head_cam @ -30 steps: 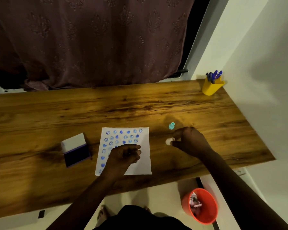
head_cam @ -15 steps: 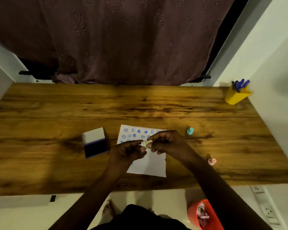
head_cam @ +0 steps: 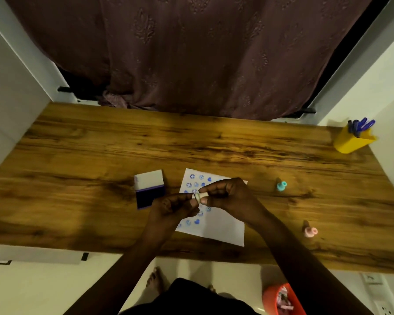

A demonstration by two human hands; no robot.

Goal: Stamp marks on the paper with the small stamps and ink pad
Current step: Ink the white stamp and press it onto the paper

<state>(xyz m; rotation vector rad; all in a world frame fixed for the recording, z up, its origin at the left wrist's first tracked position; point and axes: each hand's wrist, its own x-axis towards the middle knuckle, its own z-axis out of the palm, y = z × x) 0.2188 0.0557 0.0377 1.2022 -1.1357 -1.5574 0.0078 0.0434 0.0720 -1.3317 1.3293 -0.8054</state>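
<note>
A white paper point(head_cam: 221, 226) with several blue stamped marks lies on the wooden table point(head_cam: 100, 155). Above it my left hand point(head_cam: 171, 208) and my right hand point(head_cam: 228, 196) meet, both pinching a small cream stamp point(head_cam: 199, 197) between their fingertips. The open ink pad point(head_cam: 150, 192), white lid up and dark blue pad toward me, sits just left of the paper. A teal stamp point(head_cam: 281, 186) stands to the right of the paper. A pink stamp point(head_cam: 310, 231) lies further right, nearer the front edge.
A yellow holder with blue pens point(head_cam: 353, 139) stands at the table's far right corner by the wall. A dark curtain point(head_cam: 191, 53) hangs behind the table. An orange bin point(head_cam: 280, 300) sits on the floor below the front edge.
My right hand carried the cream stamp from the table right of the paper to above the paper, and my left hand rose to grip it too. The view shifted right.
</note>
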